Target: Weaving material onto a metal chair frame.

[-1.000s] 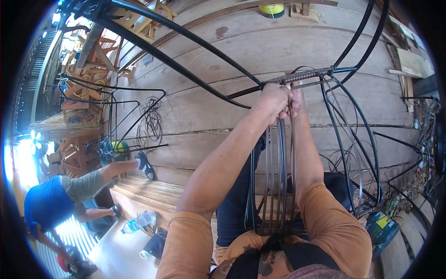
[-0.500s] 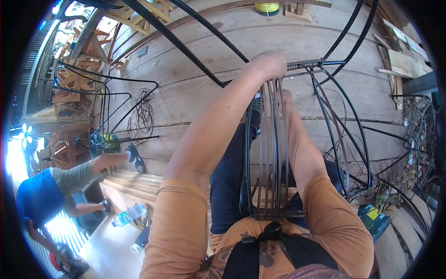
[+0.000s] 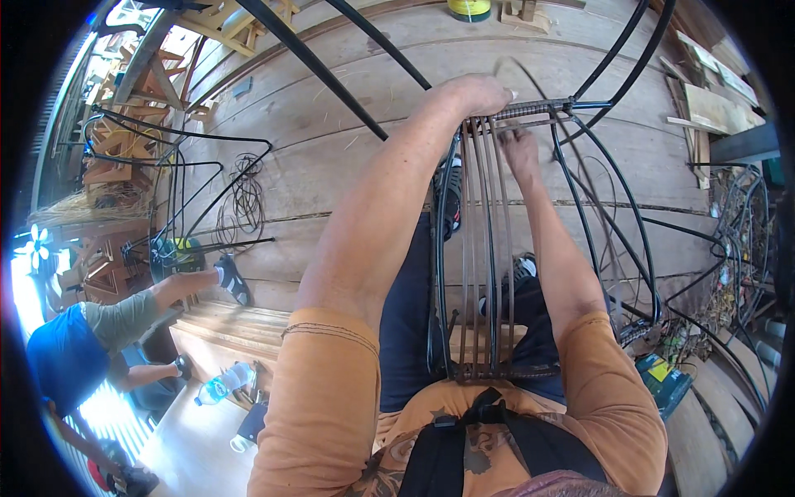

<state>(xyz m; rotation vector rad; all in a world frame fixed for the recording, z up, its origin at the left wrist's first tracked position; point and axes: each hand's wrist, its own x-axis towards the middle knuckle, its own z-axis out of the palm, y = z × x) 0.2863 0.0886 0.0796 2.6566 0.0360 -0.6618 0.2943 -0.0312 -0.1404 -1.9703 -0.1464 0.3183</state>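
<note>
A black metal frame [image 3: 435, 273] rests against my lap, with several brown strands [image 3: 479, 248] stretched along it from the near bar to the far crossbar [image 3: 538, 108]. Brown wrapping covers part of that crossbar. My left hand [image 3: 480, 94] is closed at the crossbar's left end, over the strands' far ends; its fingertips are partly hidden. Just below the crossbar, to the right of the strands, my right hand [image 3: 520, 151] has curled fingers, and what they hold is too small to make out. A loose loop of strand [image 3: 530, 73] arcs up beyond the crossbar.
At left stand another black frame [image 3: 190, 161] and a coil of dark strand [image 3: 243, 199]. Someone in a blue shirt [image 3: 66, 356] is at lower left, near a plastic bottle [image 3: 224, 385]. Wood scraps [image 3: 708, 108] and tangled strands [image 3: 737, 248] lie at right.
My right hand has come up from behind the strands to just under the crossbar, on their right. A loop of strand now shows beyond the bar. My left hand stays at the crossbar.
</note>
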